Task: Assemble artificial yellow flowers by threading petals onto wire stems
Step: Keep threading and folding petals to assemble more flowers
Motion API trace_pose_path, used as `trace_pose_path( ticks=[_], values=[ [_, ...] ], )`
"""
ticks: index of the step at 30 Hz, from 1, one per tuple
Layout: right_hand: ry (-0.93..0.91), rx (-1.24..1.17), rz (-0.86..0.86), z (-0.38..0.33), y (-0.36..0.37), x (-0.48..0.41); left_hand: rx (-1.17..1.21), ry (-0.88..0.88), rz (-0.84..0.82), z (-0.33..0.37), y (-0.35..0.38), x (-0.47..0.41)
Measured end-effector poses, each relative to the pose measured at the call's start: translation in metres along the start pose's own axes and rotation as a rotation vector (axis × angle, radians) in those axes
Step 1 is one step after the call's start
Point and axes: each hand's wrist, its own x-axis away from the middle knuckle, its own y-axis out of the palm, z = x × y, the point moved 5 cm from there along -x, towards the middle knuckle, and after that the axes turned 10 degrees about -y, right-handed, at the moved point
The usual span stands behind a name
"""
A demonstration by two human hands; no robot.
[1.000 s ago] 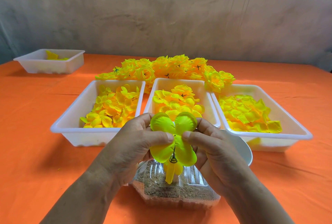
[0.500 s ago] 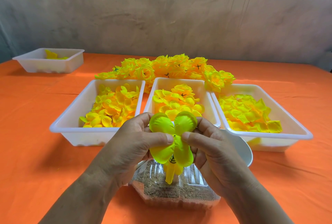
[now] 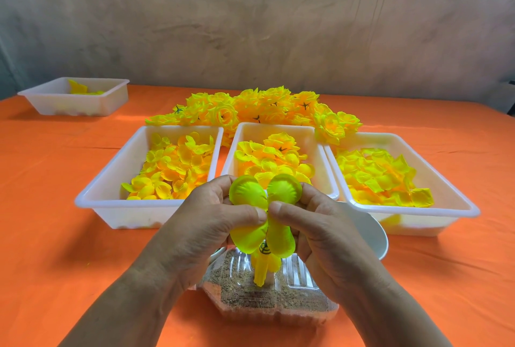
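Fingers [image 3: 245, 211] of both hands clamped on one four-lobed yellow-green petal piece [image 3: 284, 189], thumbs almost meeting at its centre, other fingers curled behind the lobes. Left hand [image 3: 211, 224] pinches the left lobes, right hand [image 3: 320, 229] the right ones. The piece is held off the bench [image 3: 55, 263], face toward the camera, just in front of the middle tray [image 3: 234, 148]. Directly below it a yellow bud [image 3: 262, 266] stands upright in a clear sand-filled container [image 3: 267, 299], its top touching or just under the lower lobes; cannot tell which. The wire itself is hidden by bud and petals, and so is the centre hole. Key relation: the bud's long axis runs vertical, and the petal centre sits nearly over its top, between the thumbs. The likely next move is a straight push down along that axis, the piece kept level so that it does not skew. Both hands are equally near, one each side of the axis. Risk: crumpled lobes if the hole misses. Around: left tray [image 3: 92, 199] and right tray [image 3: 459, 207] hold loose yellow petals, as does the middle one. A finished flower pile [image 3: 267, 107] lies behind the trays. A far tray [image 3: 36, 93] sits back left, a white bowl [image 3: 373, 235] just beside the right hand.
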Motion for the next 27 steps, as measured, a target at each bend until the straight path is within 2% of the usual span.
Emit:
trace_pose_path(
  ticks=[11, 16, 20, 27],
  values=[
    [0.012, -0.015, -0.008, 0.000, 0.000, 0.001, 0.039, -0.086, -0.028, -0.005, 0.002, -0.001],
    [-0.040, 0.025, 0.028, -0.002, -0.002, 0.000, 0.044, -0.058, -0.042, -0.005, 0.002, -0.001],
    [-0.005, -0.053, 0.009, 0.000, -0.001, 0.001, 0.039, -0.048, -0.052, -0.005, 0.002, -0.001],
    [0.019, -0.048, 0.010, 0.005, -0.003, 0.001, 0.035, -0.067, -0.045, -0.011, 0.000, -0.004]
  ],
)
